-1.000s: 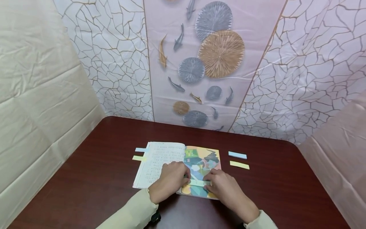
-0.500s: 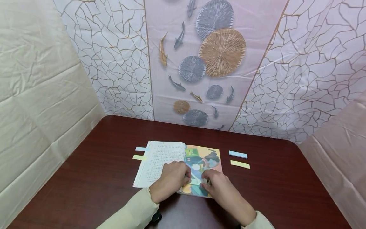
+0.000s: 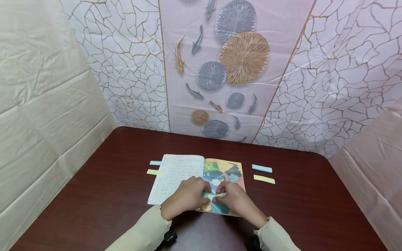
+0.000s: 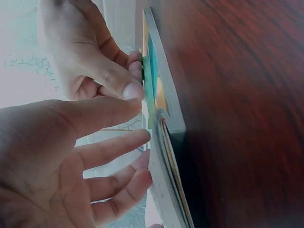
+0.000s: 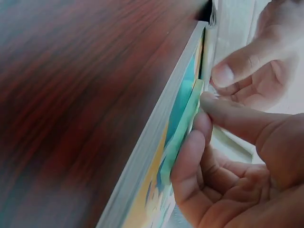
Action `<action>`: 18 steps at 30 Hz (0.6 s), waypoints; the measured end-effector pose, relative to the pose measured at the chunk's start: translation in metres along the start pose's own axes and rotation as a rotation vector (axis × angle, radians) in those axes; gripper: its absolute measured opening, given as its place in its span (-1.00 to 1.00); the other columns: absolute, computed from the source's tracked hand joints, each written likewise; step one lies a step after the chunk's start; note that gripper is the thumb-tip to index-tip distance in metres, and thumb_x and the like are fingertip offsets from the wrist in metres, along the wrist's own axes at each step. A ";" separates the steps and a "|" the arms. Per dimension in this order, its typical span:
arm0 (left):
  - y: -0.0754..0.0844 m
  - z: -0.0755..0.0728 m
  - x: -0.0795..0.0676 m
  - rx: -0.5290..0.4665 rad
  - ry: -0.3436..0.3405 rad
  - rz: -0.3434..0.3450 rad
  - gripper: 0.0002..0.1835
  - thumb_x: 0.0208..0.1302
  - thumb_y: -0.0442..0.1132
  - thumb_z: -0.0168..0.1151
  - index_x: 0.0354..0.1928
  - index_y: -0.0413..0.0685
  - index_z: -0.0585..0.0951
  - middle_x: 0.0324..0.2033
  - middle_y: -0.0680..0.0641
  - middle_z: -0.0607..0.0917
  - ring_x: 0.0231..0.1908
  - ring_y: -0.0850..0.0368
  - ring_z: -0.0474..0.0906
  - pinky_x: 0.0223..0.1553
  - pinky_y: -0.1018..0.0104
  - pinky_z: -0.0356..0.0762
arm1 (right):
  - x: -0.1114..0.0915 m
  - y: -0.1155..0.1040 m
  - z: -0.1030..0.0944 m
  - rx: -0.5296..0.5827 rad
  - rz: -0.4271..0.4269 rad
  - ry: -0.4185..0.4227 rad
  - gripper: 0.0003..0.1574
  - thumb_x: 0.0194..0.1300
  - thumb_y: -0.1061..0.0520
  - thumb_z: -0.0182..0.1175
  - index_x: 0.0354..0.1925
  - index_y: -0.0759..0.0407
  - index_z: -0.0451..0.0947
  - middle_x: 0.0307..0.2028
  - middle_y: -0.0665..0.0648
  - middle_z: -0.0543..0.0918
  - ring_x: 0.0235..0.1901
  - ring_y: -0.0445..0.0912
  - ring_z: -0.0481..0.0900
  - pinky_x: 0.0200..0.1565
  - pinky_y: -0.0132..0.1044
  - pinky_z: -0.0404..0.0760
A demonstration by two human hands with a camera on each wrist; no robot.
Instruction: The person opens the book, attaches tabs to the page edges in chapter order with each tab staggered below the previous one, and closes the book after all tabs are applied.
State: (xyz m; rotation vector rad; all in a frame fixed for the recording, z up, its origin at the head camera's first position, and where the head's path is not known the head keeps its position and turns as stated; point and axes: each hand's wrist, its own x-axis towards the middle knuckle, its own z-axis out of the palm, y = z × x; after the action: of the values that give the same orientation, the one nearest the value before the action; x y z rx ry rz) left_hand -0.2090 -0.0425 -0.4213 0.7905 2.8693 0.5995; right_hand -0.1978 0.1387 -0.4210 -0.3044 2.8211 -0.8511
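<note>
An open book lies on the dark table, with a printed text page [image 3: 180, 170] on the left and a colourful picture page [image 3: 220, 170] on the right. Across the lower picture page lies a green sticky-note strip [image 5: 178, 137]. My right hand [image 3: 235, 198] pinches at it; in the right wrist view the thumb and index tips meet near its inner end. My left hand [image 3: 188, 193] rests at the book's middle, thumb and fingers spread and fairly straight, the tips touching beside the strip's inner end [image 4: 149, 95]. Both hands partly hide the strip in the head view.
Blue [image 3: 156, 162] and yellow [image 3: 154, 172] tabs stick out from the book's left edge. Right of the book, a blue strip [image 3: 262, 168] and a yellow strip [image 3: 264, 179] lie on the table [image 3: 301, 202]. Patterned cloth [image 3: 135, 69] hangs behind.
My right hand has moved left along the green strip, from its outer end toward its inner end beside the left hand. The left thumb and index finger have spread apart.
</note>
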 end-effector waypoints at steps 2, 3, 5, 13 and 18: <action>-0.001 -0.001 0.000 -0.020 -0.017 -0.003 -0.71 0.03 -0.07 0.52 -0.16 0.12 0.78 -0.27 0.10 0.69 -0.26 0.17 0.54 -0.42 0.25 0.43 | 0.000 -0.002 0.000 0.007 0.034 -0.025 -0.80 0.13 0.07 0.49 -0.42 0.05 0.62 -0.34 -0.04 0.67 -0.41 -0.19 0.52 -0.35 -0.26 0.52; -0.001 -0.001 0.000 -0.026 -0.020 -0.004 -0.69 0.01 -0.07 0.53 -0.15 0.11 0.78 -0.26 0.10 0.70 -0.26 0.18 0.54 -0.41 0.25 0.43 | 0.000 -0.003 -0.001 0.016 0.050 -0.039 -0.81 0.15 0.05 0.47 -0.42 0.04 0.63 -0.35 -0.05 0.65 -0.43 -0.18 0.49 -0.36 -0.27 0.50; -0.001 0.000 0.001 -0.031 -0.023 -0.004 -0.68 -0.02 -0.07 0.55 -0.16 0.11 0.78 -0.27 0.11 0.70 -0.26 0.18 0.53 -0.40 0.25 0.43 | -0.001 -0.004 -0.003 0.028 0.064 -0.057 -0.83 0.19 0.04 0.44 -0.43 0.02 0.63 -0.36 -0.04 0.63 -0.44 -0.16 0.47 -0.36 -0.27 0.47; 0.002 0.001 0.001 0.018 0.017 0.009 -0.70 -0.08 -0.09 0.59 -0.22 0.14 0.79 -0.33 0.11 0.68 -0.29 0.17 0.52 -0.41 0.23 0.43 | -0.001 0.001 -0.017 0.268 0.084 -0.196 -0.81 0.34 0.10 0.29 -0.41 0.13 0.58 -0.32 0.09 0.50 -0.63 -0.13 0.25 -0.56 -0.28 0.28; 0.001 0.006 0.000 0.042 0.079 0.003 -0.82 -0.03 -0.12 0.55 -0.32 0.18 0.79 -0.37 0.13 0.68 -0.37 0.18 0.51 -0.48 0.22 0.39 | -0.002 0.006 -0.020 0.310 0.081 -0.216 -0.83 0.32 0.09 0.31 -0.38 0.13 0.62 -0.36 0.05 0.50 -0.62 -0.14 0.27 -0.56 -0.29 0.29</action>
State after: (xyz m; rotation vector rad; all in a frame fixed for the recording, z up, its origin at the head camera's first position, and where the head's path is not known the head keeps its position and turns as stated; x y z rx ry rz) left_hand -0.2070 -0.0398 -0.4267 0.7946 2.9622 0.5864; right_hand -0.2013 0.1545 -0.4079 -0.2188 2.4413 -1.1426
